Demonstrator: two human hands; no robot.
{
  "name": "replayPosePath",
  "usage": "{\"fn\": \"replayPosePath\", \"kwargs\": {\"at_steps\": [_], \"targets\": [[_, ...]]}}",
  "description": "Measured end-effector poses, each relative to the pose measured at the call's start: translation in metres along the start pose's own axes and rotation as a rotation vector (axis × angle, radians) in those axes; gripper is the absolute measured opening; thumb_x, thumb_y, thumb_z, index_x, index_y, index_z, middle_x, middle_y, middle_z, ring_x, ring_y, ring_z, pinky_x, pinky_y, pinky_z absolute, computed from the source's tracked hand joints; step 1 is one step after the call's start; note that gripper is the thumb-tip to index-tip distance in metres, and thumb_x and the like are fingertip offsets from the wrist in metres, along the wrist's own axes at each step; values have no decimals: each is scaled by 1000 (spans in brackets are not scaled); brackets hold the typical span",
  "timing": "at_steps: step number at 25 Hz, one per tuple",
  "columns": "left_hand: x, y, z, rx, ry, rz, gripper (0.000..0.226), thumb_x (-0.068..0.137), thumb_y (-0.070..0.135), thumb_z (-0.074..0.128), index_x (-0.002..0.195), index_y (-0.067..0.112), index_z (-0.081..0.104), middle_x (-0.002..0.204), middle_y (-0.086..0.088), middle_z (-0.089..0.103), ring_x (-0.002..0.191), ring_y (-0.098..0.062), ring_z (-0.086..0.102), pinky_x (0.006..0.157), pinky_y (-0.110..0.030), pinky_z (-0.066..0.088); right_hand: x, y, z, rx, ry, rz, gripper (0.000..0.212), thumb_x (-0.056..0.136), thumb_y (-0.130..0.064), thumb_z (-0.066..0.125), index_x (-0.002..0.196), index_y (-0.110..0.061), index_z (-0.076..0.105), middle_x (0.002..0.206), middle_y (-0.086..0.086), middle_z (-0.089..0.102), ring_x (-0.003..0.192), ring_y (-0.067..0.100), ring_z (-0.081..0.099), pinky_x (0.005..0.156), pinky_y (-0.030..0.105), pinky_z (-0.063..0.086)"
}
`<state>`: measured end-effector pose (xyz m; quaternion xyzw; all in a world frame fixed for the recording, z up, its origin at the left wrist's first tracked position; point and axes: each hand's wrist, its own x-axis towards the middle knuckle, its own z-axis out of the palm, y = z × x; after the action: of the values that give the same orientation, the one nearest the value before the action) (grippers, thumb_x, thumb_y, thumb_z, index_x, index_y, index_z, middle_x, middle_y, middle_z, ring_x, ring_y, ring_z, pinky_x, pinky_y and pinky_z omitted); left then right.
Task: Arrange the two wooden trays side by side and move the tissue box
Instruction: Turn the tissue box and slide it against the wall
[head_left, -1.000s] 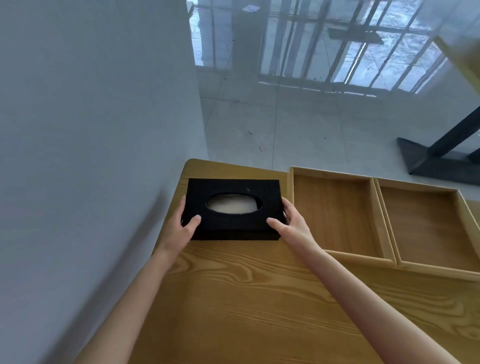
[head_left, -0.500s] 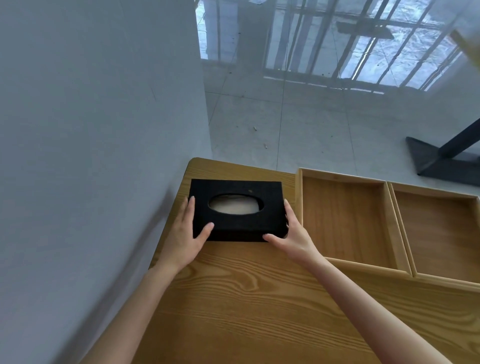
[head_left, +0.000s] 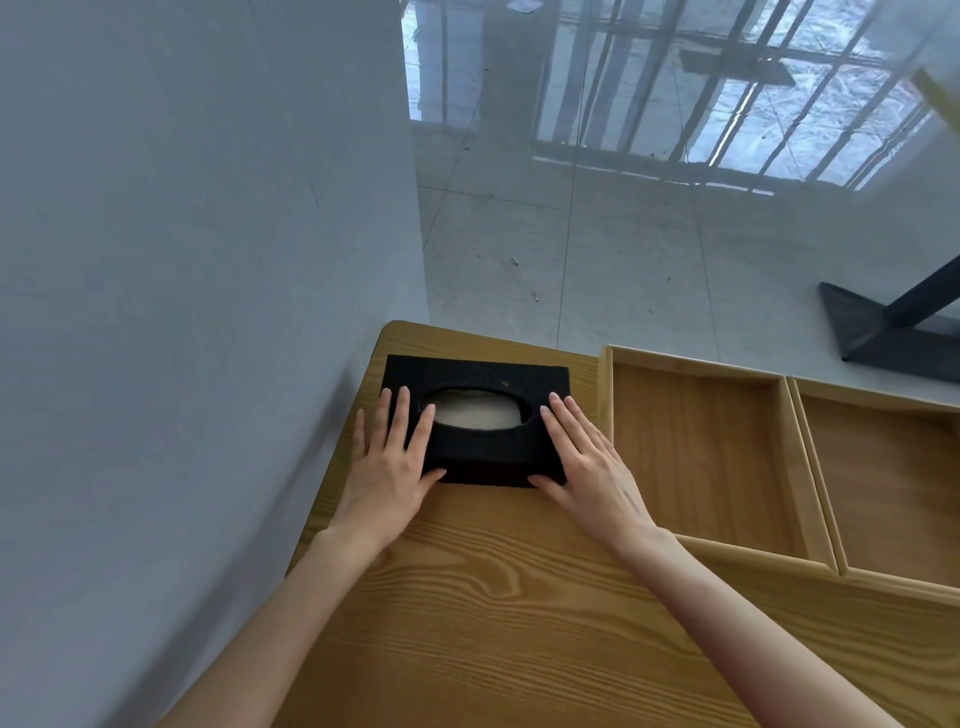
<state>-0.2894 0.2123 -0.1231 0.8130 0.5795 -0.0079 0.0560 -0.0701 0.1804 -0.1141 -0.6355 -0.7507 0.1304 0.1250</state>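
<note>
Wall (head_left: 182, 312) took up the whole left side, grey and plain, running right along the left edge of the table (head_left: 519, 623). Table was light wood with strong grain, its rounded far-left corner up against the wall. Beyond it was grey tiled floor (head_left: 623, 249) with bright window-bar reflections, and a dark metal stand base (head_left: 872, 327) at far right.

Two wooden trays sat on the right part of the table, side by side with long walls touching. Left tray (head_left: 696, 447) was fully in view, open top, nothing inside. Right tray (head_left: 883, 478) ran off the frame edge, so I couldn't see its far side.

Tissue box (head_left: 483, 415) was black, flat on the table in the far-left corner, near the wall and just beside the left tray with a narrow strip of table between them. Oval opening on top showed pale tissue (head_left: 475, 413) inside.

My left hand (head_left: 389, 467) lay flat on the box's left end, fingers (head_left: 400, 421) spread and straight over the top, index tip at the rim of the oval, thumb along the near side wall. My right hand (head_left: 587, 462) mirrored it on the right end: fingers extended over the top, thumb against the near side at the right corner. Neither hand was curled or clamped; both were open palms resting on the box. Both forearms were bare.
</note>
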Motion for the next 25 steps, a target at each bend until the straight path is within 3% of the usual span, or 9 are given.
{"fn": "replayPosePath", "kwargs": {"at_steps": [3, 5, 13, 25], "targets": [[16, -4, -8, -58, -24, -24, 71, 90, 35, 51, 146, 11, 14, 156, -20, 3, 145, -35, -2, 115, -43, -2, 13, -3, 2, 16, 7, 13, 73, 83, -26, 62, 141, -9, 21, 153, 7, 18, 137, 13, 0, 111, 28, 7], [29, -8, -12, -75, -43, -48, 69, 93, 34, 44, 147, 11, 6, 156, -18, -7, 144, -32, -11, 117, -41, -7, 26, -5, 3, 17, -1, 22, 73, 85, -27, 60, 141, -10, 18, 154, 7, 15, 141, 16, 2, 112, 27, 6], [72, -24, -26, -102, -148, -100, 69, 94, 29, 44, 146, 10, 4, 156, -17, -13, 144, -30, -15, 118, -39, -6, 70, -8, 4, 9, -26, 38, 72, 88, -29, 54, 143, -11, 11, 156, 6, 7, 144, 19, 1, 117, 31, 5], [84, -34, -32, -132, -142, -107, 69, 92, 29, 48, 146, 11, 8, 157, -14, -10, 145, -28, -11, 119, -38, -1, 84, -9, 6, 3, -40, 31, 71, 90, -30, 51, 143, -11, 8, 156, 6, 4, 144, 20, -1, 117, 33, 6]]}}
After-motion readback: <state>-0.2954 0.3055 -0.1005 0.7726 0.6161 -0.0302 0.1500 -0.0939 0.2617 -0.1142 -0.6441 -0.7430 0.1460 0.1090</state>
